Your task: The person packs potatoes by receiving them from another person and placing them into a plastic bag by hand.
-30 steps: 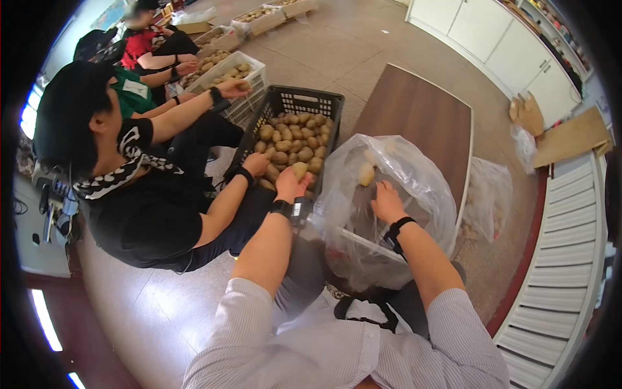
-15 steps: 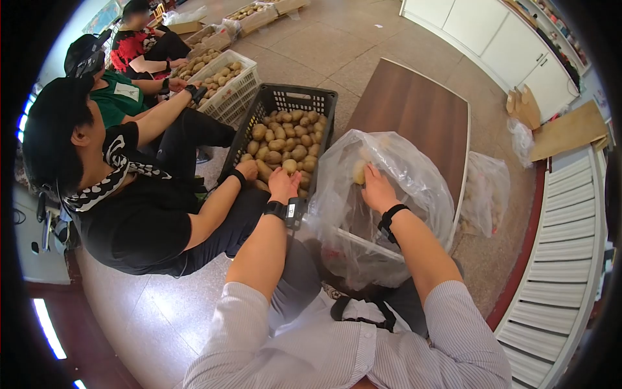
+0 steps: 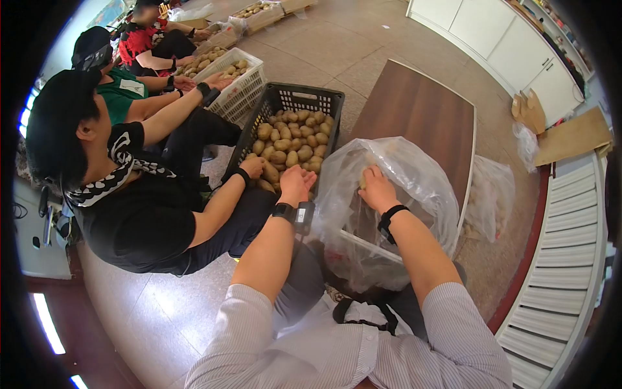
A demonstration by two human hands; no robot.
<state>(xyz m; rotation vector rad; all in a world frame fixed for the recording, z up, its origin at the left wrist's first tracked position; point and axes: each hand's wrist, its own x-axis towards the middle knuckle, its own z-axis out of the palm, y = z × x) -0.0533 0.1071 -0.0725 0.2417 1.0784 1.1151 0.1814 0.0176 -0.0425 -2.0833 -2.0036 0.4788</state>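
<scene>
My left hand (image 3: 297, 185) is at the near end of a black plastic crate (image 3: 304, 98) full of brown potatoes (image 3: 291, 144). Its fingers are curled in, and I cannot make out what, if anything, they hold. Inside the mouth of a large clear plastic bag (image 3: 427, 168), my right hand (image 3: 378, 189) is closed on a potato (image 3: 363, 183), partly hidden by the fingers. The bag is spread over the near end of a brown wooden board (image 3: 418, 107). Beside my left hand, a co-worker's hand (image 3: 254, 167) reaches into the same crate.
Close on my left sits a co-worker in black (image 3: 129, 220), with other people beyond. White crates of potatoes (image 3: 243, 84) stand at the back left. Another filled clear bag (image 3: 489, 194) lies right of the board. A white slatted radiator (image 3: 551, 272) is at far right.
My left hand has drawn back slightly to the right, and the potato at its fingertips no longer shows clearly. My right hand remains in the bag, its potato now more covered.
</scene>
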